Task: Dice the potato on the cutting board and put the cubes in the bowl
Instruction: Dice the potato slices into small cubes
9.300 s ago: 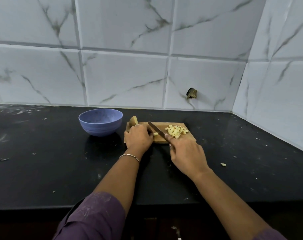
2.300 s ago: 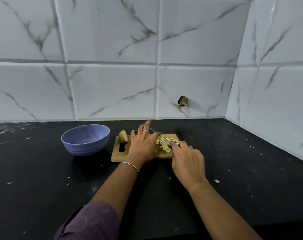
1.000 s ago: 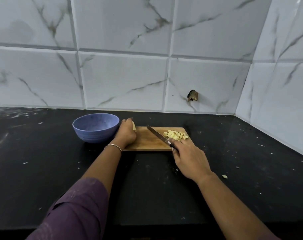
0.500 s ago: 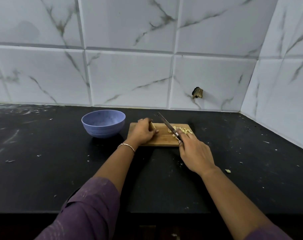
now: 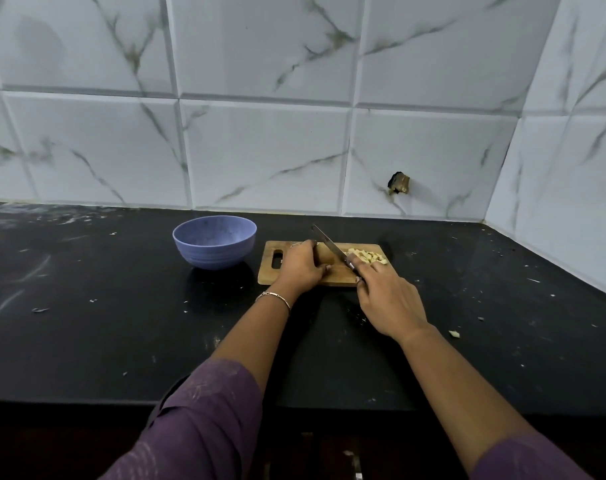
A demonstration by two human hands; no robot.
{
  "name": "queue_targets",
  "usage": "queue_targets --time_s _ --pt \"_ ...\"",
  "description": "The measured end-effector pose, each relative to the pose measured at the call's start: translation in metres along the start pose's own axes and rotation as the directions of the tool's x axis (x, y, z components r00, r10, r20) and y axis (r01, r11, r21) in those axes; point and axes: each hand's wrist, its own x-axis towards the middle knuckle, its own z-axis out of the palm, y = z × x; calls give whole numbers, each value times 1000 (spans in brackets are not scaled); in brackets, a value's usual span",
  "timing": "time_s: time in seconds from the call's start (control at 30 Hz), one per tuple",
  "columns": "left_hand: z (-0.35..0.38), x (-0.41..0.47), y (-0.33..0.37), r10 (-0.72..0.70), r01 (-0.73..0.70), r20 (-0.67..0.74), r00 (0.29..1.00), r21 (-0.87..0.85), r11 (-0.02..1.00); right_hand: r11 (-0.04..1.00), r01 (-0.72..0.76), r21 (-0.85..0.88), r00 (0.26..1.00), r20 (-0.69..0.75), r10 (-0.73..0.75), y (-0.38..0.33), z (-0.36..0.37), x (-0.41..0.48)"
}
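1. Left grip curls over the uncut potato piece on the wooden cutting board, pinning it for slicing; the piece is mostly hidden.
2. Right grip clamps the knife by its handle, blade angled up beside the left knuckles, apparently poised to cut.
3. Potato cubes lie heaped at the board's right end, clear of the blade.
4. Blue bowl stands on the black surface just left of the board; no cubes show inside.

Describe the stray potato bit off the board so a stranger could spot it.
On the black countertop, find the wooden cutting board near the wall. Follow the right hand back to its wrist; the potato bit lies just right of it, chunkier and yellower than the thin white flecks around.
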Motion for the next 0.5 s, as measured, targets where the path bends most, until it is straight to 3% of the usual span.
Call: queue_targets --time_s 0.27,0.5 --pt "10 1 -10 -44 34 -86 995 -122 992 997 55 -54 996 -72 -58 -5 1 -1" --pt "11 1 -9 -56 43 -98 994 -137 990 996 66 57 996 -63 -62 -9 1 -3"
